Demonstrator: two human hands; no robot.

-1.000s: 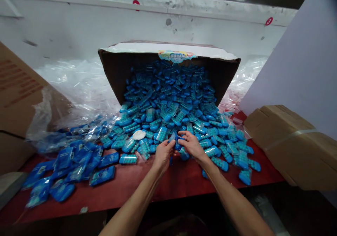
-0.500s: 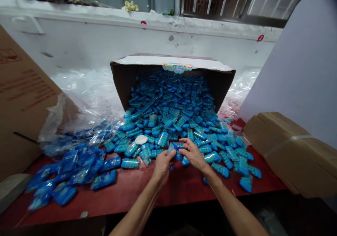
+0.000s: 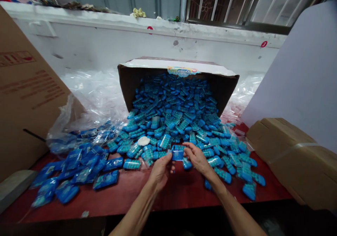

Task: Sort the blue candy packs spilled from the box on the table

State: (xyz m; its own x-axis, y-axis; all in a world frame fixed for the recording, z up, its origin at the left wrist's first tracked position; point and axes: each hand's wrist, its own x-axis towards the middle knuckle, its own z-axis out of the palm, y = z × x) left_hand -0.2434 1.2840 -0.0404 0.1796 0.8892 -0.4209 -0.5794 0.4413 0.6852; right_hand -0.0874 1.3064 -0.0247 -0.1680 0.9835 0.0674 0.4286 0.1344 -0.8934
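A small blue printed plastic packet [image 3: 178, 155] is stretched flat between my two hands above the red table. My left hand [image 3: 160, 171] pinches its left edge with thumb and fingers. At its right edge, my right hand [image 3: 197, 158] has thumb and fingers closed on the packet. Just beyond lies a heap of blue and teal pieces in clear wrappers [image 3: 171, 113], spilling from a cardboard box [image 3: 221, 95] that rests on its side. Left of my hands is a pile of darker blue bagged packets [image 3: 79, 165]. A white round piece [image 3: 143, 141] sits on the heap.
Clear plastic bags [image 3: 86, 88] lie along the wall behind. A tall carton [image 3: 28, 99] stands at the left, and a brown carton [image 3: 289, 151] at the right. A grey block [image 3: 17, 185] sits at the left of the red table [image 3: 118, 202].
The blue packet has gone from crumpled between my fingers to spread flat. My left hand has shifted slightly left and down. The whole view has moved a little.
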